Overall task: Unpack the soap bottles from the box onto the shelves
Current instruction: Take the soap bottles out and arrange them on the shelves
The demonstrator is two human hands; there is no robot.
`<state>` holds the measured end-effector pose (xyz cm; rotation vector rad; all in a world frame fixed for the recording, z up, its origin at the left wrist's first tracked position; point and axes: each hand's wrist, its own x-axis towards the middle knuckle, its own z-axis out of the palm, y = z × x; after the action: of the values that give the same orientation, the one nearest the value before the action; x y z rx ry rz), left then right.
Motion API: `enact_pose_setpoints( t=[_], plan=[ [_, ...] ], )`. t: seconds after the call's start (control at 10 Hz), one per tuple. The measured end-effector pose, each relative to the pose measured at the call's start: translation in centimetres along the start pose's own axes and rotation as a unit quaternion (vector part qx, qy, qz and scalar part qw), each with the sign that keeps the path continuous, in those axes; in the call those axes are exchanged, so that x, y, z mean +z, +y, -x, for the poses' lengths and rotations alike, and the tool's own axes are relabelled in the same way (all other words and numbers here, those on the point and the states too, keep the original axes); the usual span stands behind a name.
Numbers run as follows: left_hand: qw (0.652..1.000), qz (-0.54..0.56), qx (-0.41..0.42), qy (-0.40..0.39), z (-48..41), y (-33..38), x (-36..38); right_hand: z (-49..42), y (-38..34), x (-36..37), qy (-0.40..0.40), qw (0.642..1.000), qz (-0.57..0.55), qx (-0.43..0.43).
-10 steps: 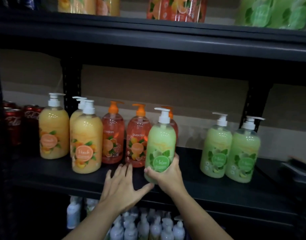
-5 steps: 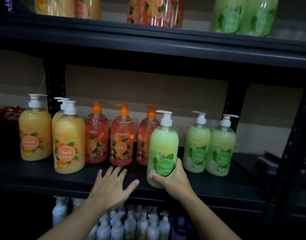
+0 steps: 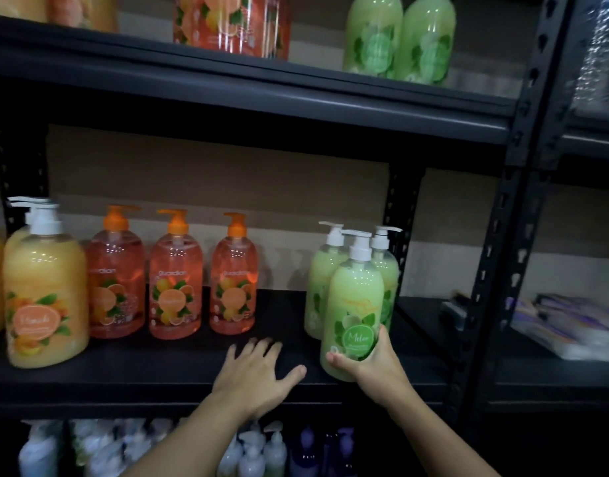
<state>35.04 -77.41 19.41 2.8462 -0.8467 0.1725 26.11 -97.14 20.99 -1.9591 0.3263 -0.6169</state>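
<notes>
Gripping a green soap bottle, right hand fingers curled; left hand fingers spread wide.

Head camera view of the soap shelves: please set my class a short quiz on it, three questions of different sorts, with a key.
1. True or false: the left hand lies flat, fingers spread, on the middle shelf and holds no bottle.
2. What does the right hand grip? A) the green Melon bottle B) a yellow Peach bottle C) a purple bottle
3. How many orange-capped bottles stand in a row on the middle shelf?

Key: 1 true; 2 A; 3 three.
</notes>
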Motion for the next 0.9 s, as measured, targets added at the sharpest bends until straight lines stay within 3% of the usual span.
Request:
enact_pose_setpoints(
  t=[0.9],
  plan=[
    [0.998, -0.02, -0.001, 0.059, 0.0, 0.4, 0.8, -2.0, 1.0, -0.2, 0.051, 0.998, 0.018, 0.027]
  ],
)
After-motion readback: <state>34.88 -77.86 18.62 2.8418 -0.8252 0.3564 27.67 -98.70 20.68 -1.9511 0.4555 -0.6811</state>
